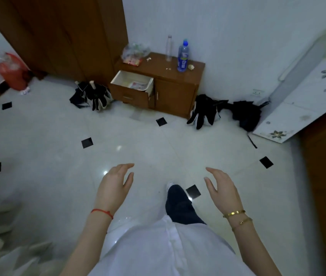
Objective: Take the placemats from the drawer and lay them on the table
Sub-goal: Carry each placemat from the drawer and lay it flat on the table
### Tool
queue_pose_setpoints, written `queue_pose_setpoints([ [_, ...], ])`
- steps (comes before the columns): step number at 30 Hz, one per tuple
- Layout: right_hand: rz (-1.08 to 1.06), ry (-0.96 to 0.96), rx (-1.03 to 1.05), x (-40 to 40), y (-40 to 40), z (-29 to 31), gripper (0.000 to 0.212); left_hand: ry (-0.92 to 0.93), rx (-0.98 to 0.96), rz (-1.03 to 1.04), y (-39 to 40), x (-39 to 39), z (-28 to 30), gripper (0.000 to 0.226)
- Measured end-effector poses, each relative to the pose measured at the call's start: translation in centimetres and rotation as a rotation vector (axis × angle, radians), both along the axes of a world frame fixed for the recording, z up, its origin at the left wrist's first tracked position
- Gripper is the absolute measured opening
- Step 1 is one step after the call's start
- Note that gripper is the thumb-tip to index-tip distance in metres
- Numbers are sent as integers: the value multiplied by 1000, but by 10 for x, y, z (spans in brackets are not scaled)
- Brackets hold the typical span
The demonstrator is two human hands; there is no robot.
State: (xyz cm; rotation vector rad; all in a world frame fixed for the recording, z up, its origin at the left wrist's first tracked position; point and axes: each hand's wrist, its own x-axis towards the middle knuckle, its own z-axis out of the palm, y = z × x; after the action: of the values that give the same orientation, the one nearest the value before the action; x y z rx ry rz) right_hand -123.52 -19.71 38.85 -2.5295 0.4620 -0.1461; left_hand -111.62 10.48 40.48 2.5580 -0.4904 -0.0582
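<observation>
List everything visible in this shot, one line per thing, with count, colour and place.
cabinet: one, brown wood, against the far wall
drawer: one, white inside, pulled open at the cabinet's upper left, printed flat items inside
bottles: two, one clear, one blue-labelled, upright on the cabinet top
plastic bag: one, clear, on the cabinet's left rear corner
wardrobe: one, dark brown, left of the cabinet
red bag: one, on the floor at far left
folded umbrellas: three, black, one left of the cabinet, two to its right
floor: white tiles with black diamond insets
left hand: open, empty, red string at the wrist
right hand: open, empty, two gold bangles
</observation>
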Motion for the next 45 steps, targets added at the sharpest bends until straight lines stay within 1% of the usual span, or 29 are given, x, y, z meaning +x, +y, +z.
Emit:
queue_pose_setpoints([
  [4, 36, -31, -31, 117, -56, 13, 33, 3, -15, 66, -44, 91, 4, 26],
  [7, 103, -59, -64, 208, -93, 27, 33, -35, -26, 111, -73, 161, 17, 27],
  [12, 208, -36, -50, 334, -117, 33, 34, -38, -36, 205, -95, 251, 24, 28],
  [16, 294, -4, -44, 427, -116, 11, 35, -1, -30, 291, -92, 322, 4, 27],
  [21, 349, 40, -40, 529, -96, -9, 35, 18, -25, 325, -77, 419, -8, 28],
  [25, 347, 21, -26, 630, -74, 0, 35, -21, -33, 326, -56, 521, 8, 29],
  [30, 297, -49, 2, 756, -49, 21, 34, -92, 12, 227, -24, 665, 28, 28],
  [33, 234, -32, 5, 798, -41, 23, 33, -97, 46, 164, -18, 729, 34, 28],
  [36, 196, 1, 19, 827, -36, 15, 32, -88, 35, 124, -18, 776, 31, 30],
  [40, 160, 52, 31, 865, -37, -3, 32, -40, 9, 53, -25, 828, 17, 33],
  [45, 134, 50, 47, 918, -43, -15, 30, -46, -21, 15, -41, 890, 9, 30],
])
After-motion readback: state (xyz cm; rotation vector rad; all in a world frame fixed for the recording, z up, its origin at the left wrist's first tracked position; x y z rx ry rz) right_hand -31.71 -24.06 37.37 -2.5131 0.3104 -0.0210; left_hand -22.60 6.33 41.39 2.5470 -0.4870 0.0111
